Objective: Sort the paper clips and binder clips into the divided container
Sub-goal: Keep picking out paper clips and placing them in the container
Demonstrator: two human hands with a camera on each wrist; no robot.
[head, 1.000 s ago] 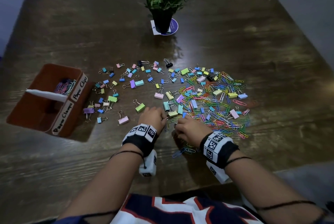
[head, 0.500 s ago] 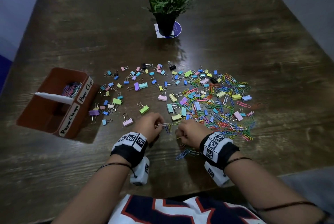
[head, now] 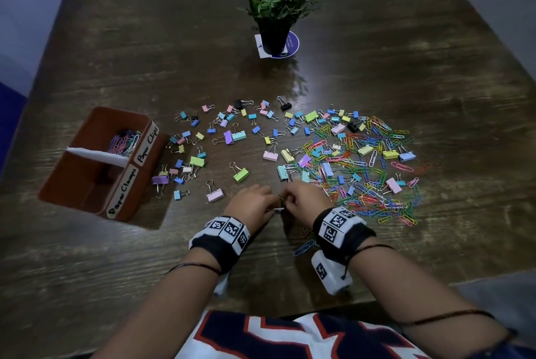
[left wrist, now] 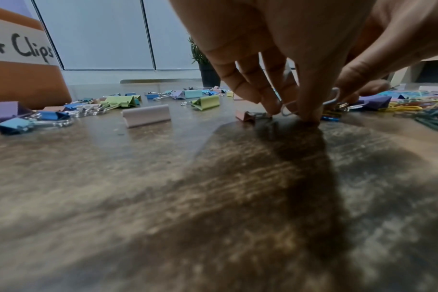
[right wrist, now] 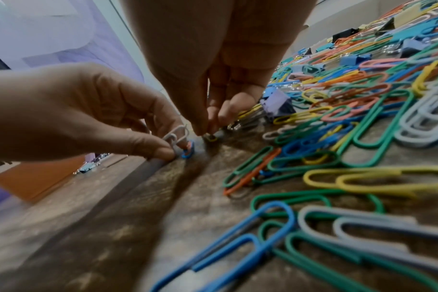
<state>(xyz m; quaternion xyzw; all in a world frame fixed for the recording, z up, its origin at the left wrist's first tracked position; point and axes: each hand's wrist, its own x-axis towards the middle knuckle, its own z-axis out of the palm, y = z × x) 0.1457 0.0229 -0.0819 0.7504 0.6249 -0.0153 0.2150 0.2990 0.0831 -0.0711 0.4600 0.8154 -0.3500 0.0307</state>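
My left hand (head: 271,205) pinches a white paper clip (right wrist: 176,134) between thumb and fingers just above the table, with a blue paper clip (right wrist: 188,152) at its fingertips. My right hand (head: 287,201) meets it fingertip to fingertip and pinches a yellow paper clip (right wrist: 210,137) against the wood. The mixed heap of paper clips (head: 362,167) lies right of both hands. Binder clips (head: 232,137) are scattered ahead and to the left. The brown divided container (head: 72,182) stands at the left, with several paper clips (head: 124,141) in its far compartment, labelled Paper Clips.
A potted plant (head: 275,8) stands at the far middle of the wooden table (head: 377,48). A small pink binder clip (left wrist: 250,116) lies just left of my left fingertips. Loose paper clips (head: 304,247) lie under my right wrist near the table's front edge.
Both hands have drawn together until their fingertips meet. The left hand moved right with the white clip, and the right hand shifted slightly forward onto a clip.
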